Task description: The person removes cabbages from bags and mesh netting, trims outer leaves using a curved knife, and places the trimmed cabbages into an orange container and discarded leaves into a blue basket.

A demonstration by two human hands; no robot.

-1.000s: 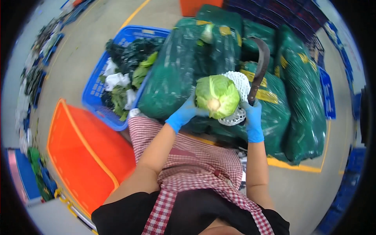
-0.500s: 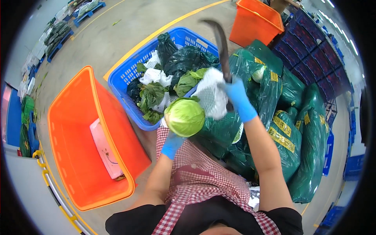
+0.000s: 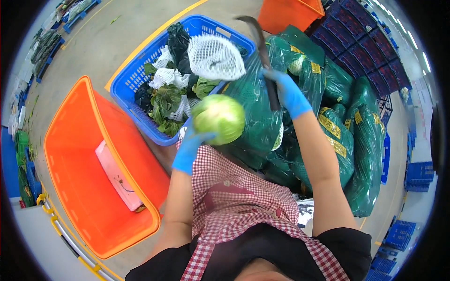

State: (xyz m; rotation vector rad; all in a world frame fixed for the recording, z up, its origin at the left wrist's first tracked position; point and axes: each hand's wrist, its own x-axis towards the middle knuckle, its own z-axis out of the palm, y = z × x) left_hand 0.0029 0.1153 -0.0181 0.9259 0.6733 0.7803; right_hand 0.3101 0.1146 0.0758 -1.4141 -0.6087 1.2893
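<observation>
My left hand (image 3: 188,150), in a blue glove, is closed round the lower left side of a pale green cabbage (image 3: 218,118), slightly blurred. Gloved in blue too, my right hand (image 3: 289,95) grips a knife with a long dark hooked blade (image 3: 259,41), its tip pointing away and to the left. A white foam net sleeve (image 3: 216,57) appears over the far right part of the blue crate (image 3: 123,108), apart from both hands. Inside that crate lie loose green leaves (image 3: 165,100), more foam nets (image 3: 169,78) and dark plastic (image 3: 178,41).
An orange bin (image 3: 154,175) stands on the left with a pink object (image 3: 117,175) inside. Stuffed green plastic bags (image 3: 363,159) are piled on the right. Behind them are a second orange bin (image 3: 286,15) and stacked dark crates (image 3: 354,42).
The foam net has left my right hand and is now over the crate. The cabbage has turned, showing a paler side. My right hand still has the knife. The whole view has shifted somewhat.
</observation>
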